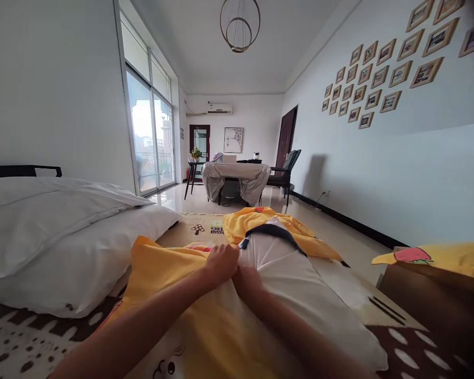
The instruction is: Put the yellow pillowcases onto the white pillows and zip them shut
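Observation:
A yellow pillowcase with a printed cartoon face lies spread in front of me. Over its right side is a white pillow, with a dark band along its far end. My left hand is closed on the pillowcase's upper edge, close to the pillow. Right against it, my right hand is closed at the pillow's left edge; its fingertips are hidden, so how much cloth it also grips does not show. Beyond the pillow lies another yellow cloth, crumpled.
Stacked white pillows lie at the left on a patterned brown and cream blanket. A brown box at the right has a yellow strawberry-print cloth over it. Farther off stand a covered table and a dark chair.

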Available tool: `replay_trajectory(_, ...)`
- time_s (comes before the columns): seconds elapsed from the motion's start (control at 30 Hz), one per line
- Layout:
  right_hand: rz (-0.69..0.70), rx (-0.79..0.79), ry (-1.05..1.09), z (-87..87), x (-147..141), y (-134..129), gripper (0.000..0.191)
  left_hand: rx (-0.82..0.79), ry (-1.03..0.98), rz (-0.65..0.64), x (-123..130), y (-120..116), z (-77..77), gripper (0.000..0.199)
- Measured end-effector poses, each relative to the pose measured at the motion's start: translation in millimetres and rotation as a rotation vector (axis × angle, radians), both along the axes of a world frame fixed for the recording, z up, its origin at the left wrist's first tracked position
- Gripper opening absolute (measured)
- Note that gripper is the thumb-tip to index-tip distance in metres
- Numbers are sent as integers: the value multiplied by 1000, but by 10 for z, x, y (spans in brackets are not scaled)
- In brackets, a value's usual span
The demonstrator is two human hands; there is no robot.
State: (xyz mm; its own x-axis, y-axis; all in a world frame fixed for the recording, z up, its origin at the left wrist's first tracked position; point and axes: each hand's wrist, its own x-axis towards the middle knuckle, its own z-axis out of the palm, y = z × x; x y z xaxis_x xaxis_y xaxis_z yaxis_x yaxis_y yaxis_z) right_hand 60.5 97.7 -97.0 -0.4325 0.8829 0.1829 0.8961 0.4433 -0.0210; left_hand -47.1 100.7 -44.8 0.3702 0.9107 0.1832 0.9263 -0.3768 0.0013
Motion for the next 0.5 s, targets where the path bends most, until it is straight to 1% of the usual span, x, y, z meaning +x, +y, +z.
replay_trajectory(0.07, 58, -67, 10, 118, 155, 35, 31, 12, 44, -57, -56, -146, -61, 30)
replay_trajectory(0.13, 134, -116, 44, 311, 321, 71, 28, 28, 72, -92, -96, -269, -122, 34)
replay_trajectory(0.17, 157, -119, 76, 426, 396, 95, 31, 41, 81, -107, -102, -327, -147, 36)
replay_trajectory(0.23, 151, -74, 163, 655, 496, 157, 38, 66, 91, -142, -82, -453, -188, 38)
replay_trajectory(0.3, 130, -9, 248, 819, 505, 228, 43, 108, 118, -208, -26, -602, -220, 33)
replay_trajectory(0.33, 139, 6, 278, 861, 473, 261, 44, 158, 144, -256, 7, -685, -236, 29)
replay_trajectory(0.4, 205, -21, 301, 859, 354, 309, 47, 320, 197, -361, 58, -854, -273, 21)
replay_trajectory(0.5, 306, -127, 279, 727, 129, 320, 60, 595, 223, -480, 61, -1056, -347, 14)
